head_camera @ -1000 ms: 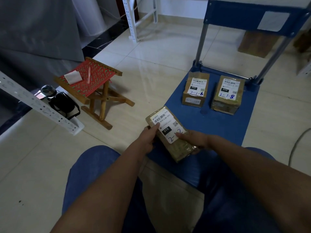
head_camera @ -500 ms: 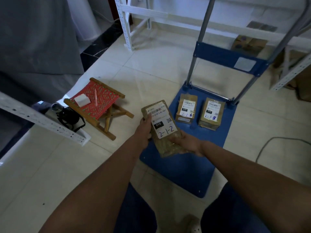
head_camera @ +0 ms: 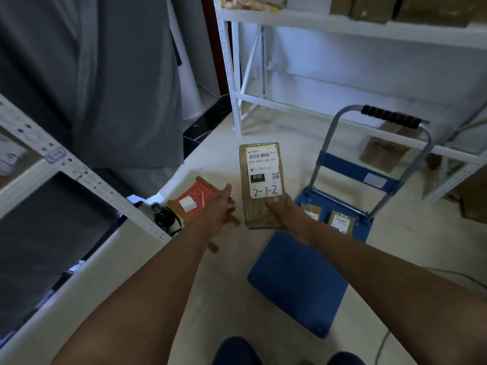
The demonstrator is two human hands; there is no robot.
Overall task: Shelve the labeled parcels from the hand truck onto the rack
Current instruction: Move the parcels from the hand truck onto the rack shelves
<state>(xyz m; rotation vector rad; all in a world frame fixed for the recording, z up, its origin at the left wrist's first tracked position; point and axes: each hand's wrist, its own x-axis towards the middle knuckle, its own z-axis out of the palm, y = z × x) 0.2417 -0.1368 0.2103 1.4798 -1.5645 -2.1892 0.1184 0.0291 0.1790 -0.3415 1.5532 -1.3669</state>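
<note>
Right hand (head_camera: 286, 214) grips parcel (head_camera: 262, 185) by lower end, not yet shelved; left hand (head_camera: 217, 209) beside, fingers relaxed, empty. Two parcels (head_camera: 340, 222) wait on hand truck (head_camera: 297, 283) below right hand.

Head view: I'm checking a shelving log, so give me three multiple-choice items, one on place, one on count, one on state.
1. Where is the folding stool?
A. left of the hand truck
B. on its deck
C. on a rack shelf

2. How many parcels lie on the deck?
A. none
B. two
C. five

3. What holds the parcel marked 2-1-2?
A. both hands
B. left hand alone
C. right hand alone

A: it stands on the floor. B: two labelled parcels near the handle. C: right fingers grip it, the left is off.
</note>
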